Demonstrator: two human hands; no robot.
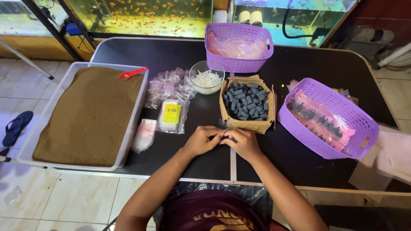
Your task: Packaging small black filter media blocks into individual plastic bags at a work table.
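My left hand (202, 139) and my right hand (244, 142) meet fingertip to fingertip on the black table (171, 55), just in front of a brown paper box (247, 124) full of small dark grey cylinders (245, 101). Both hands are curled around something tiny between the fingers; I cannot make out what it is. A glass bowl of small white pieces (206, 78) stands behind the left hand.
A clear tub of brown granules (87, 114) with a red scoop (132, 73) fills the left. Small plastic packets (170, 90) lie beside it. One purple basket (238, 46) stands at the back, another (327, 116) on the right. Fish tanks (141, 15) line the far edge.
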